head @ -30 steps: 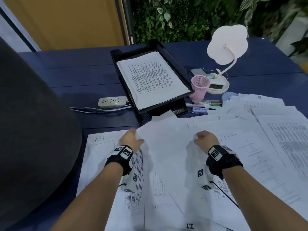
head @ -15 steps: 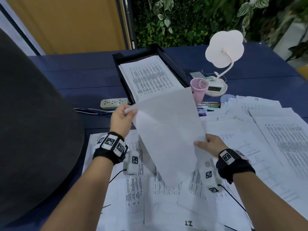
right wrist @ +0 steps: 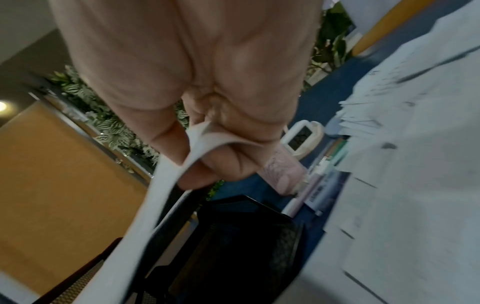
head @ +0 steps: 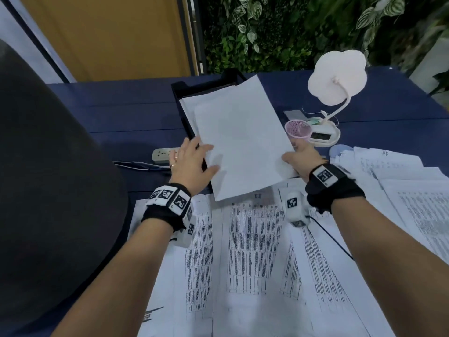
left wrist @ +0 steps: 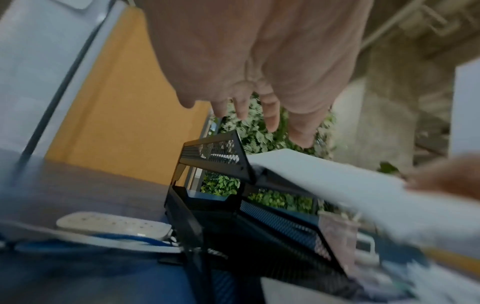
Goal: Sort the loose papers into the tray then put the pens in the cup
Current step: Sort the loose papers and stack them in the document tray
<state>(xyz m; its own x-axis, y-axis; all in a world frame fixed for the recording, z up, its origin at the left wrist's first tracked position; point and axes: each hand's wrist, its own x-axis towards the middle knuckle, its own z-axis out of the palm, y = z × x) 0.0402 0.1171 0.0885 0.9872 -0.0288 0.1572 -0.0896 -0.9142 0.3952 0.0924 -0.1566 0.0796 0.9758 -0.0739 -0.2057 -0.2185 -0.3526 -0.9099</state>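
A blank white sheet (head: 240,139) hovers tilted over the black mesh tray (head: 184,88), which holds a stack of papers (head: 190,105). My right hand (head: 295,154) pinches the sheet's near right corner between thumb and fingers (right wrist: 166,142). My left hand (head: 201,156) is spread beside the sheet's left edge, its fingers (left wrist: 270,117) straight above the tray's frame (left wrist: 213,156), gripping nothing. Printed loose papers (head: 255,251) cover the near table. The pink mesh cup (head: 298,130) stands right of the tray, with pens (right wrist: 322,179) lying near it.
A white flower-shaped desk lamp (head: 337,76) stands behind the cup. A white power strip (head: 164,154) with cables lies left of the tray. A large dark rounded shape (head: 48,178) fills the left side. More papers (head: 413,190) are piled on the right.
The sheet came up off the table and moved forward over the tray. My left hand let go of its corner and now lies spread at its left edge; the right hand still pinches it.
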